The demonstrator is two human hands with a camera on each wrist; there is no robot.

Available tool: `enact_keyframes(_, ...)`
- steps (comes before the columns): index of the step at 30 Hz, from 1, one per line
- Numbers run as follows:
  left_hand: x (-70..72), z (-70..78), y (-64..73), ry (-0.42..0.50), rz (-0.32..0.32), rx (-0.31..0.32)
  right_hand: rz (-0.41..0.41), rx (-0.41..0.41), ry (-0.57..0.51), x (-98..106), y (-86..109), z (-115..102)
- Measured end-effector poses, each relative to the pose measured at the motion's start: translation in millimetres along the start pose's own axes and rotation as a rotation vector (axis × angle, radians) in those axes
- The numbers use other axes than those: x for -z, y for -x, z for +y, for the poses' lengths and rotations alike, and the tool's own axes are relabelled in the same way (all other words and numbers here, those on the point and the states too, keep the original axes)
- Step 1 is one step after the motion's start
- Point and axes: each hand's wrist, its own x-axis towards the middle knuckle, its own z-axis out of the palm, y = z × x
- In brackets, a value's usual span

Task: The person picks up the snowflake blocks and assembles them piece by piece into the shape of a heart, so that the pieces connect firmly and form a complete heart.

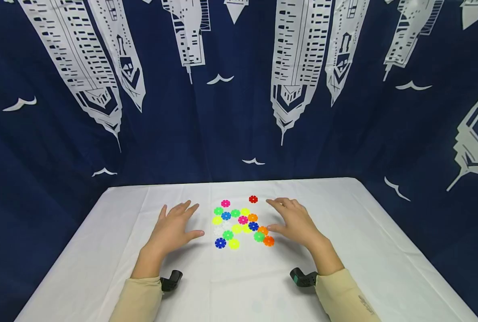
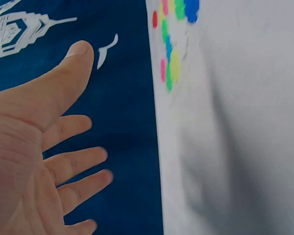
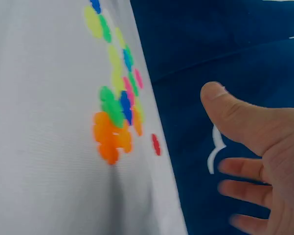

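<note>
Several small notched plastic discs lie flat in a loose cluster on the white table. A red disc (image 1: 253, 199) is farthest back, and a pink disc (image 1: 225, 203) lies to its left. At the front left are a dark blue disc (image 1: 220, 243) and a yellow disc (image 1: 234, 244); an orange disc (image 1: 268, 241) marks the front right. My left hand (image 1: 173, 228) hovers left of the cluster, fingers spread and nothing in it. On the other side, my right hand (image 1: 296, 222) is held above the table, thumb and fingers apart, also holding nothing. Its thumb tip overlaps the orange discs' edge in the head view.
The white cloth-covered table (image 1: 230, 286) has its back edge just behind the discs. Beyond it hangs a dark blue curtain (image 1: 230, 120) printed with white buildings and birds. Each wrist wears a black device, one at the left cuff (image 1: 172, 281), one at the right (image 1: 303, 277).
</note>
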Motion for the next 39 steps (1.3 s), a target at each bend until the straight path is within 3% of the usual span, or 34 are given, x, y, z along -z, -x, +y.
enact_keyframes(3, -5.0, 8.5, -2.6, 0.059, -0.033, 0.000, -0.069, -0.042, -0.131, -10, -1.9, 2)
enact_keyframes(6, -12.3, 17.7, -4.9, 0.148, -0.106, 0.003, -0.123, -0.061, -0.248, -21, -3.9, 4)
enact_keyframes(9, -20.3, 24.3, -5.7, 0.245, -0.177, -0.011, -0.150, -0.053, -0.311, -31, -3.8, 6)
enact_keyframes(12, -27.5, 27.1, -6.2, 0.285, -0.202, -0.027, -0.157, -0.032, -0.319, -39, -3.4, 6)
enact_keyframes(24, -51.1, 31.6, -7.8, 0.216, -0.144, -0.019, -0.126, -0.048, -0.192, -52, -2.7, -2)
enact_keyframes(31, -59.1, 29.9, -9.3, 0.205, -0.057, -0.037, -0.088, -0.082, -0.230, -59, -1.2, 2)
enact_keyframes(39, -66.6, 27.6, -6.8, 0.269, -0.050, 0.017, -0.086, -0.100, -0.273, -61, 1.3, 4)
